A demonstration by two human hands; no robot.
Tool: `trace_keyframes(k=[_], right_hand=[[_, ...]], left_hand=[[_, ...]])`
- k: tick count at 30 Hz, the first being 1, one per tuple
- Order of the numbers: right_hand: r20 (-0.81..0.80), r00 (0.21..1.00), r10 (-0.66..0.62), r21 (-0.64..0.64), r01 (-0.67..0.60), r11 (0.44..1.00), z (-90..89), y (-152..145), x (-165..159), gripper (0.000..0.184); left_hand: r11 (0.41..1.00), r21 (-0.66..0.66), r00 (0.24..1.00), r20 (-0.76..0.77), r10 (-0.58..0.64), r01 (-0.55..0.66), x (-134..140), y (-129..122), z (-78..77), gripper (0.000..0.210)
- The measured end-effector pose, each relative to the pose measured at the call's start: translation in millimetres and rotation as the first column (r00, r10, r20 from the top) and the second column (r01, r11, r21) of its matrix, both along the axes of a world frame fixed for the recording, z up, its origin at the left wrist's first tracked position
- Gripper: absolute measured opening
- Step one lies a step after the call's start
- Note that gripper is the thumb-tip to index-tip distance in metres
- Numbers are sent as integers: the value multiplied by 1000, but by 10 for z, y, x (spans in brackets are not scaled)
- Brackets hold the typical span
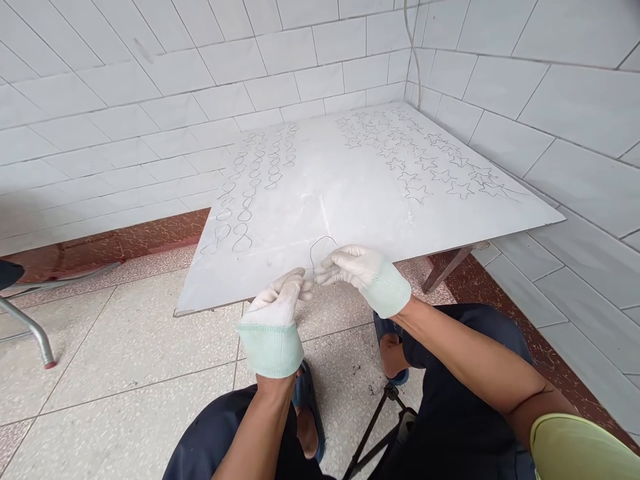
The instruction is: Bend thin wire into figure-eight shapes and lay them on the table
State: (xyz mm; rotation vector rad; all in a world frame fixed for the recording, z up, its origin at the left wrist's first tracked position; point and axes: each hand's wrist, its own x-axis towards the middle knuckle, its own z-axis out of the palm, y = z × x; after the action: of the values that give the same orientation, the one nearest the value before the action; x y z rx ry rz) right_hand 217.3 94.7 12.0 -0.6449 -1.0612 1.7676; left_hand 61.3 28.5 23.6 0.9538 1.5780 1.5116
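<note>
A thin dark wire [311, 252] bends in an open loop above the near edge of the white board. My left hand [281, 297], in a white glove with a pale green cuff, pinches the wire's lower end between thumb and fingers. My right hand [353, 267], gloved the same way, has its fingers closed on the wire's other side. Both hands are close together, just over the board's front edge. The wire's ends are partly hidden by the fingers.
The white board [345, 200] carries wire star shapes [460, 190] at right and wire figure-eight loops [243, 241] at left. Tiled walls [320, 47] meet behind it. A metal chair leg [37, 333] stands at left, and a dark folding frame [380, 427] between my legs.
</note>
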Motion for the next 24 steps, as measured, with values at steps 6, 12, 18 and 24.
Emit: trace_keyframes(k=[6, 12, 18, 24], right_hand=[[146, 989, 28, 85, -40, 996, 122, -7, 264, 31], [324, 915, 240, 145, -299, 943, 236, 44, 622, 31], [316, 853, 415, 145, -476, 868, 297, 70, 639, 47], [365, 834, 414, 97, -476, 874, 292, -61, 516, 39]], left_hand=[[996, 86, 1000, -12, -19, 20, -185, 30, 109, 29], [986, 92, 991, -8, -137, 137, -540, 107, 224, 26], [915, -88, 915, -55, -400, 395, -587, 91, 167, 24], [924, -173, 866, -325, -379, 340, -293, -2, 287, 43]])
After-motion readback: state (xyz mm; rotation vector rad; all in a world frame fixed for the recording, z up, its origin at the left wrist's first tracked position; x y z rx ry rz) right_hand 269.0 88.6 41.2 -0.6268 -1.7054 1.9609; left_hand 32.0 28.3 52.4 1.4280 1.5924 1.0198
